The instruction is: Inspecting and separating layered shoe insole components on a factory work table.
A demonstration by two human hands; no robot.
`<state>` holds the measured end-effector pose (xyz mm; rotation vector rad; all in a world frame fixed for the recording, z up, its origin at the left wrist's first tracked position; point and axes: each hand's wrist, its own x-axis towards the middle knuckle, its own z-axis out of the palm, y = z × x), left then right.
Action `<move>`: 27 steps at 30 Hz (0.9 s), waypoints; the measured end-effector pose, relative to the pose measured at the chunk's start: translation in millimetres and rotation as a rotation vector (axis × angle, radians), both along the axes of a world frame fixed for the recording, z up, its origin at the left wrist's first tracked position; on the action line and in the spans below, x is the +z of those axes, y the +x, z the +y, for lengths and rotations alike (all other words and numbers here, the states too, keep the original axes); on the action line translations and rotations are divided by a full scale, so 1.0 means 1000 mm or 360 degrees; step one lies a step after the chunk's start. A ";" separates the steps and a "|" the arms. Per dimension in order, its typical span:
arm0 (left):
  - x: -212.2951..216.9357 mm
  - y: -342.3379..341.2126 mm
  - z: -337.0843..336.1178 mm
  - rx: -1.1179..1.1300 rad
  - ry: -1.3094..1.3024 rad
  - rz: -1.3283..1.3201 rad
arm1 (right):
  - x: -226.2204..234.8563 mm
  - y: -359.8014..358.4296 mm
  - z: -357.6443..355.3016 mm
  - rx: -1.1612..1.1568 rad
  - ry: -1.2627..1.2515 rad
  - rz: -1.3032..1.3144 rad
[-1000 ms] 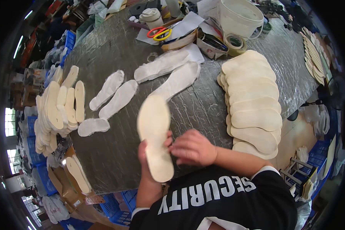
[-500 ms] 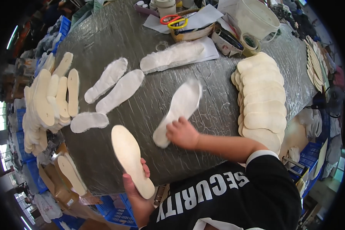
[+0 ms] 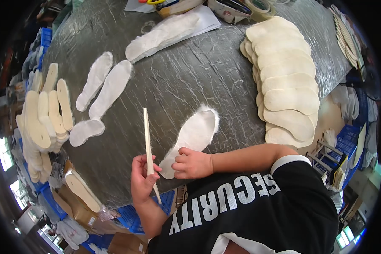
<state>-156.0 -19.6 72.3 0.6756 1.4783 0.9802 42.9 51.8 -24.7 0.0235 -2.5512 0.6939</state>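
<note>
A cream insole (image 3: 147,142) is in my left hand (image 3: 143,177), turned edge-on so that only its thin side shows. My left thumb and fingers pinch it near its lower part. To the right of it, a white fuzzy insole (image 3: 194,129) lies on the table, its rim fluffy. My right hand (image 3: 192,164) is on the near end of that insole, fingers curled onto its right edge; the fingertips are partly hidden. Farther left lie more white fuzzy insoles (image 3: 111,89), and a thicker fuzzy stack (image 3: 163,37) rests on white paper.
Overlapping cream insoles (image 3: 290,99) form a long row on the right of the dark plastic-covered table (image 3: 165,80). Another pile of cream insoles (image 3: 39,120) stands at the left edge. Tape rolls (image 3: 260,6) and a tool container (image 3: 229,10) sit at the back. Blue crates (image 3: 347,142) stand beyond the table.
My left hand has turned the cream insole from face-on to edge-on. My right hand and the white fuzzy insole are closer to it and to my body. The whole view has shifted.
</note>
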 end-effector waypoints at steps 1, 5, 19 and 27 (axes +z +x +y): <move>0.002 0.002 0.002 -0.0006 0.0004 0.0006 | 0.003 0.005 0.002 -0.0011 0.0000 0.0001; 0.003 0.009 0.005 -0.0093 0.0053 0.0052 | 0.007 0.036 0.032 -0.0668 0.0038 -0.0037; -0.030 0.033 0.017 -0.0569 0.0096 0.0630 | -0.014 0.102 0.097 -0.1134 -0.0031 -0.0753; -0.033 0.034 0.014 -0.0538 0.0145 0.0652 | 0.009 0.088 0.099 -0.1388 -0.0876 -0.0500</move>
